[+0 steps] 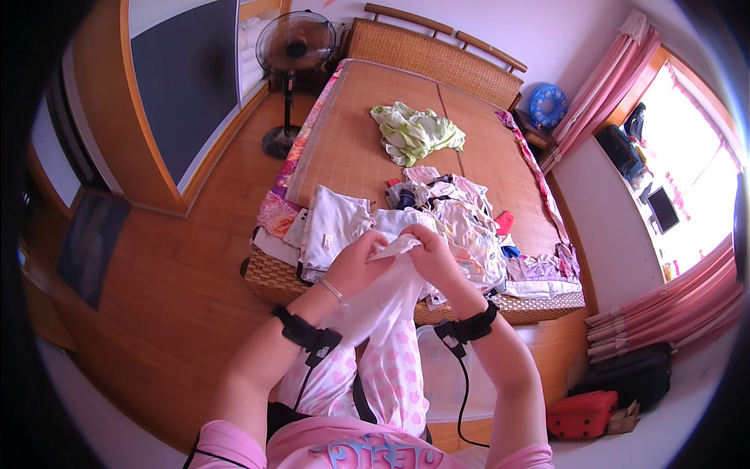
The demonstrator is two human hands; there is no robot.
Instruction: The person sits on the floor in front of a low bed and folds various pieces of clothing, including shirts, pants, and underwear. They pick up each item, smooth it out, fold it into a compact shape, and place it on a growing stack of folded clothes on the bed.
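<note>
Between my two hands hangs a thin white garment [381, 305], its upper edge pinched by both. My left hand [360, 258] grips it on the left and my right hand [428, 249] on the right, close together above my lap. Just beyond them, on the bed's near edge, lies a stack of folded white clothes [337, 225]. To its right is a heap of loose, patterned clothes [471, 234] with red and dark pieces among them. Farther up the bed mat [351, 129] lies a crumpled green and white cloth [416, 132].
A standing fan [296, 50] is left of the bed. A clear plastic bin [451, 375] sits on the floor by my knees, at the right. The wicker bed frame [275, 278] borders the near side. A red case [583, 415] and a black bag [630, 375] lie at the lower right.
</note>
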